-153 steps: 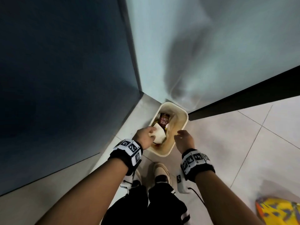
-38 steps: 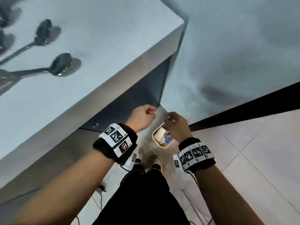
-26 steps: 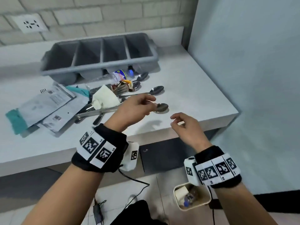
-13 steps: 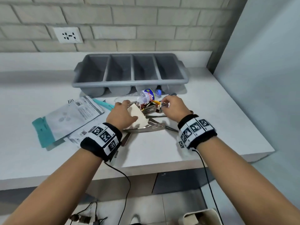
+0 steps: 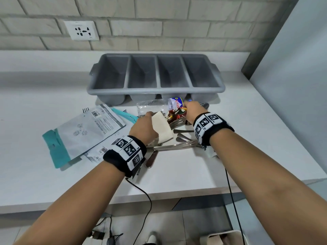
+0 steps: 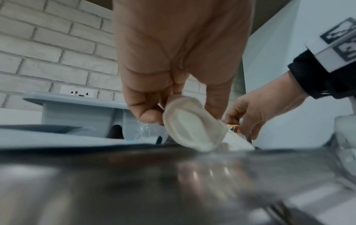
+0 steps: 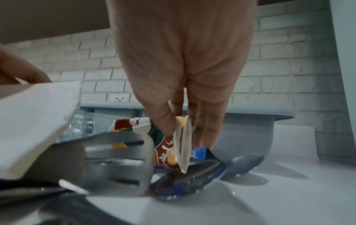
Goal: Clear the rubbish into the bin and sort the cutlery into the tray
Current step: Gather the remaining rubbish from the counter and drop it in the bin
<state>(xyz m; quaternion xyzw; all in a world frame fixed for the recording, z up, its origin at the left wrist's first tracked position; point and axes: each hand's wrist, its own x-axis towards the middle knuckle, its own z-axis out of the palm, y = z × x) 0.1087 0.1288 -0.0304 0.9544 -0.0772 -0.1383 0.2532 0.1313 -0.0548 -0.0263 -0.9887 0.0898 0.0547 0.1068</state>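
Observation:
A grey four-compartment cutlery tray (image 5: pixel 155 73) stands at the back of the white counter, all compartments bare. In front of it lies a pile: a clear plastic bottle (image 5: pixel 153 107), a colourful red wrapper (image 5: pixel 178 114), a slotted metal spatula (image 5: pixel 178 146) and several spoons and forks. My left hand (image 5: pixel 145 126) grips a crushed cream paper cup (image 6: pixel 190 132) between thumb and fingers over the pile. My right hand (image 5: pixel 192 110) pinches the edge of the wrapper (image 7: pixel 181 137). A blue bottle cap (image 7: pixel 198 153) and a spoon (image 7: pixel 242 166) lie just beyond it.
Grey and teal mailer bags (image 5: pixel 85 133) lie spread on the counter's left. A pale partition wall (image 5: pixel 292 85) closes off the right side. The cream bin (image 5: pixel 228 233) stands on the floor below the counter's right end, with cables (image 5: pixel 109 236) beside it. A wall socket (image 5: pixel 81 30) sits on the brick wall.
The view rose from the floor bin to the counter. Both hands came up to the pile; the left took hold of the paper cup, the right closed on the wrapper.

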